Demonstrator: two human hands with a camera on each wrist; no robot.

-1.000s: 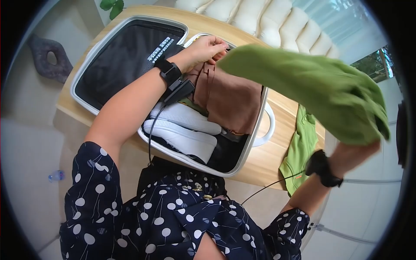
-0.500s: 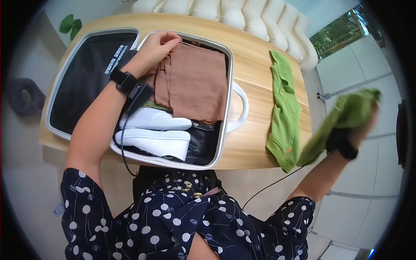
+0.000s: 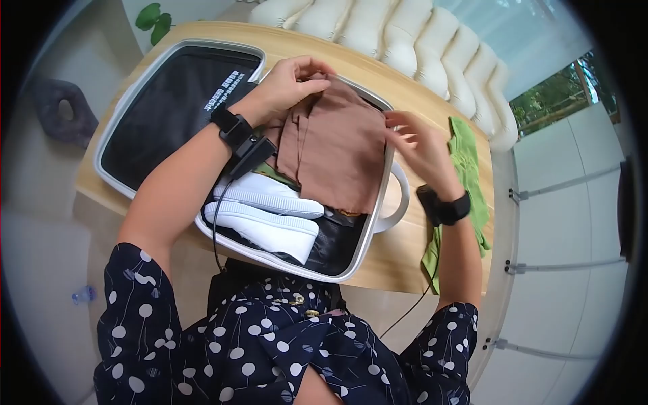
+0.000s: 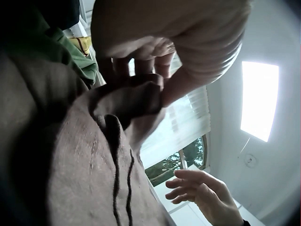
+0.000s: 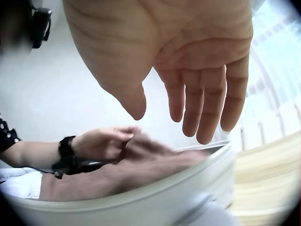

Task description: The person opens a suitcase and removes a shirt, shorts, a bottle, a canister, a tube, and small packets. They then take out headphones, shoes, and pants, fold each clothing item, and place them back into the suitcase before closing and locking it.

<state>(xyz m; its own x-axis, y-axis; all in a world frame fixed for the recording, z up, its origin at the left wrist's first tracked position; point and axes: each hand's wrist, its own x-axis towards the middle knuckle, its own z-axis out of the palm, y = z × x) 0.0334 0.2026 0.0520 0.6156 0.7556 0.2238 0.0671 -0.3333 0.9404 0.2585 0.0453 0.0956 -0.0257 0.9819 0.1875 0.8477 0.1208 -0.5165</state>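
Folded brown cloth (image 3: 344, 148) lies in the right half of an open suitcase (image 3: 358, 260). The left hand (image 3: 290, 84) pinches its upper left corner between thumb and fingers; the left wrist view shows the cloth (image 4: 94, 165) raised in a fold there. Over the suitcase's right rim, the right hand (image 3: 422, 148) hovers near the cloth's edge. In the right wrist view the right hand (image 5: 178, 61) has its fingers extended, with nothing held. White shoes (image 3: 263, 216) lie below the cloth in the suitcase. A green garment (image 3: 472, 175) lies right of the suitcase, partly behind the right forearm.
The suitcase's other half, with a black lining (image 3: 169, 115), lies open on the left of the wooden table (image 3: 398, 266). Its white handle (image 3: 398, 202) sticks out on the right. A cream cushioned seat (image 3: 418, 50) stands behind the table, and a grey neck pillow (image 3: 64, 115) is at the left.
The right hand has let go of a green garment and come back from the far right to the suitcase. The left hand still pinches the brown cloth, its corner now lifted.
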